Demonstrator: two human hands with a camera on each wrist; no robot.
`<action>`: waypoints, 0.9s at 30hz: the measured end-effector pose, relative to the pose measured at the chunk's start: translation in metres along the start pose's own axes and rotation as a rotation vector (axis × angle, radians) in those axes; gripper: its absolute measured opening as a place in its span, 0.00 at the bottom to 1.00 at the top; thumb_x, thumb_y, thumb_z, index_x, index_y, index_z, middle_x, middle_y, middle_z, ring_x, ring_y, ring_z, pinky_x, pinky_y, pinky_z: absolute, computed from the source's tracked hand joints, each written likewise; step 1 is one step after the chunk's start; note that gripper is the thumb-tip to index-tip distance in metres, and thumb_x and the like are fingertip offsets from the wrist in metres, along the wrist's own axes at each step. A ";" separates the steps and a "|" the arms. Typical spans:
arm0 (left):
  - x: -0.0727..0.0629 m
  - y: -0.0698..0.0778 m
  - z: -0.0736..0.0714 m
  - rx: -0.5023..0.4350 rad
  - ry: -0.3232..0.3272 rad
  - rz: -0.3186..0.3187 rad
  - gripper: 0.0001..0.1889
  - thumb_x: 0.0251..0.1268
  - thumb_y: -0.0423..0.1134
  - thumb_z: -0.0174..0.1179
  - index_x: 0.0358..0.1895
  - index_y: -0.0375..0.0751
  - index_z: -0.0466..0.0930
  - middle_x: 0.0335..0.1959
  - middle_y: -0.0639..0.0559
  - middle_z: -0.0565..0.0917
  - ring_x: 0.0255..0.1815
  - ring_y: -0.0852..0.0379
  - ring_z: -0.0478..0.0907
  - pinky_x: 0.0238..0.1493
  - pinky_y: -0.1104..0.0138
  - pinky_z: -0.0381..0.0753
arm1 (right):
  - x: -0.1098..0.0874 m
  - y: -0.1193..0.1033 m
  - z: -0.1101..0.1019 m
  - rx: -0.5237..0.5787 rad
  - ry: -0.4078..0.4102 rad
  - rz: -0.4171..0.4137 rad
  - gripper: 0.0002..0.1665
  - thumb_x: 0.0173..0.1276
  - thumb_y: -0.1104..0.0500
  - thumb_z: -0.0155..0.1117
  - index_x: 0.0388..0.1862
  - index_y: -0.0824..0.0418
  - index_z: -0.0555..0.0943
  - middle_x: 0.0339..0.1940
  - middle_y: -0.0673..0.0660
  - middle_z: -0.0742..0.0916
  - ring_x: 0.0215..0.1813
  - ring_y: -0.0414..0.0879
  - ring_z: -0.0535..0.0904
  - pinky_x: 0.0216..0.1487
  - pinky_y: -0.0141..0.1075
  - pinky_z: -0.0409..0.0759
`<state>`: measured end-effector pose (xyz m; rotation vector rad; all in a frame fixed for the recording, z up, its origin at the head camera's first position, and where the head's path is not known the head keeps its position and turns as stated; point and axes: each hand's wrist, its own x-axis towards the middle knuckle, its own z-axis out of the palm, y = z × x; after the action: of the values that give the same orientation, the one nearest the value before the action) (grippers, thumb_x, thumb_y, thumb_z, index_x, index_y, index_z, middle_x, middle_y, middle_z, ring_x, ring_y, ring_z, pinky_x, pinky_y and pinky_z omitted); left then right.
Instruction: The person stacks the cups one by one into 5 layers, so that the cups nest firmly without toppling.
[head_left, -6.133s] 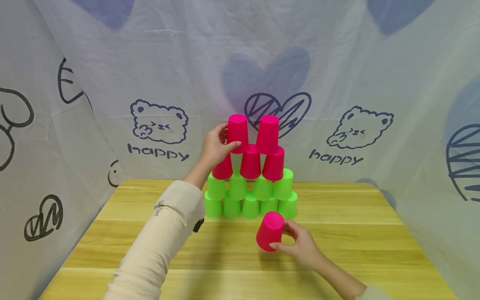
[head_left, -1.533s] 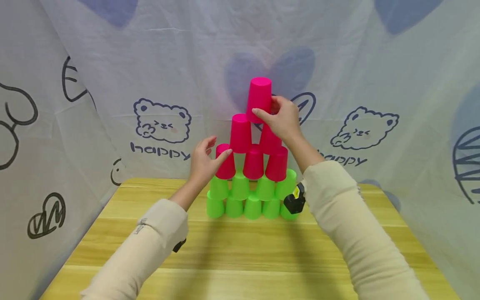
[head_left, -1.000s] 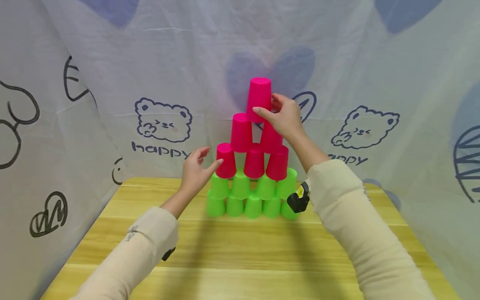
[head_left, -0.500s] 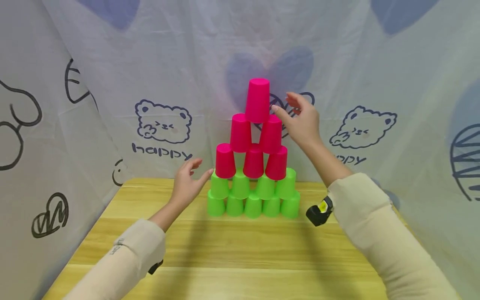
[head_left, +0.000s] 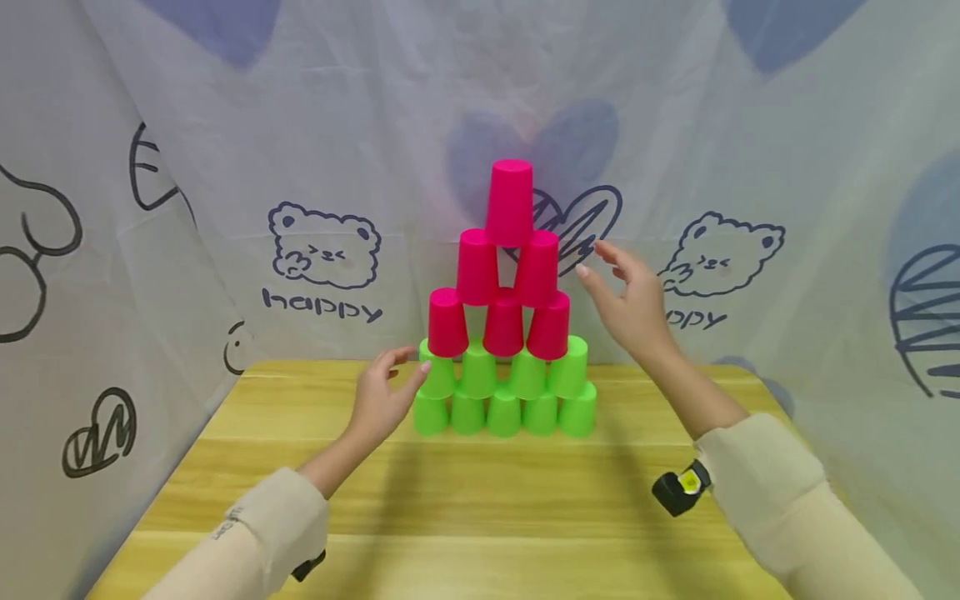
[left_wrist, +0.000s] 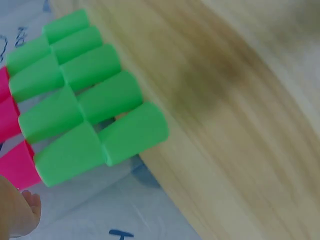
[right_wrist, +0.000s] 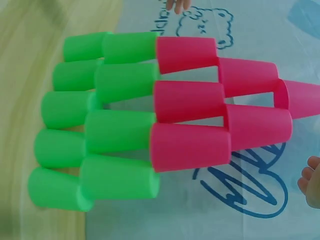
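A pyramid of upside-down plastic cups stands on the table, two rows of green cups (head_left: pixel 503 415) below and three rows of pink cups (head_left: pixel 503 323) above. One pink cup (head_left: pixel 511 204) forms the peak, resting across the two beneath it. My left hand (head_left: pixel 382 396) hovers beside the left end of the green rows, fingers relaxed and holding nothing. To the right of the pink rows my right hand (head_left: pixel 628 296) is in the air, thumb and fingers apart with nothing between them. In the right wrist view the stack appears on its side, its peak cup (right_wrist: pixel 302 99) cut off by the frame.
The wooden table (head_left: pixel 480 508) reaches forward to a white cloth backdrop (head_left: pixel 360 125) printed with hearts and bears. More cloth (head_left: pixel 45 275) hangs along the left side. Each wrist carries a small black camera (head_left: pixel 678 492).
A pink cup went from the right hand near the table onto the peak. The right hand then let go and drew away right and down; the left hand lowered from the upper rows.
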<state>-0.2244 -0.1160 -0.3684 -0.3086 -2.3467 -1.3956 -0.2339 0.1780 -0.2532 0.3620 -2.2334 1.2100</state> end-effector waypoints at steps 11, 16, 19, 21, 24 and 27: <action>-0.030 -0.007 0.006 -0.065 -0.046 0.012 0.19 0.61 0.38 0.60 0.53 0.30 0.75 0.51 0.38 0.79 0.54 0.44 0.74 0.55 0.51 0.75 | -0.043 0.005 -0.003 -0.124 -0.198 -0.013 0.31 0.68 0.51 0.54 0.65 0.66 0.67 0.66 0.65 0.72 0.69 0.61 0.63 0.67 0.58 0.62; -0.040 -0.007 0.009 -0.012 -0.075 0.113 0.21 0.58 0.37 0.62 0.54 0.31 0.74 0.55 0.37 0.76 0.59 0.42 0.71 0.59 0.48 0.72 | -0.064 0.012 0.004 -0.131 -0.217 -0.081 0.29 0.66 0.56 0.56 0.63 0.68 0.69 0.64 0.66 0.74 0.67 0.60 0.65 0.67 0.58 0.61; -0.047 -0.005 0.012 0.039 -0.111 0.152 0.23 0.57 0.39 0.63 0.55 0.35 0.73 0.59 0.36 0.73 0.62 0.39 0.68 0.62 0.43 0.67 | -0.079 0.019 0.008 -0.125 -0.222 -0.112 0.29 0.64 0.58 0.58 0.62 0.70 0.70 0.63 0.67 0.74 0.65 0.61 0.65 0.65 0.59 0.62; -0.051 -0.003 0.014 0.085 -0.139 0.171 0.25 0.56 0.42 0.63 0.57 0.37 0.73 0.61 0.37 0.72 0.64 0.39 0.67 0.62 0.41 0.65 | -0.090 0.025 0.010 -0.131 -0.229 -0.115 0.29 0.63 0.59 0.59 0.61 0.70 0.70 0.63 0.68 0.73 0.65 0.62 0.65 0.64 0.60 0.62; -0.056 -0.001 0.017 0.171 -0.175 0.221 0.29 0.55 0.46 0.62 0.60 0.39 0.70 0.64 0.39 0.69 0.65 0.38 0.66 0.61 0.40 0.65 | -0.106 0.033 0.013 -0.147 -0.257 -0.096 0.31 0.64 0.58 0.59 0.63 0.70 0.68 0.65 0.68 0.71 0.66 0.64 0.64 0.64 0.62 0.61; -0.061 0.000 0.019 0.253 -0.202 0.291 0.33 0.54 0.49 0.62 0.63 0.38 0.67 0.66 0.40 0.67 0.65 0.38 0.65 0.62 0.39 0.64 | -0.117 0.038 0.013 -0.152 -0.290 -0.066 0.32 0.66 0.56 0.57 0.66 0.67 0.65 0.67 0.66 0.69 0.68 0.63 0.61 0.65 0.63 0.60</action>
<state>-0.1737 -0.0984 -0.4031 -0.7122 -2.4814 -0.9591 -0.1631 0.1844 -0.3540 0.5770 -2.5196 0.9972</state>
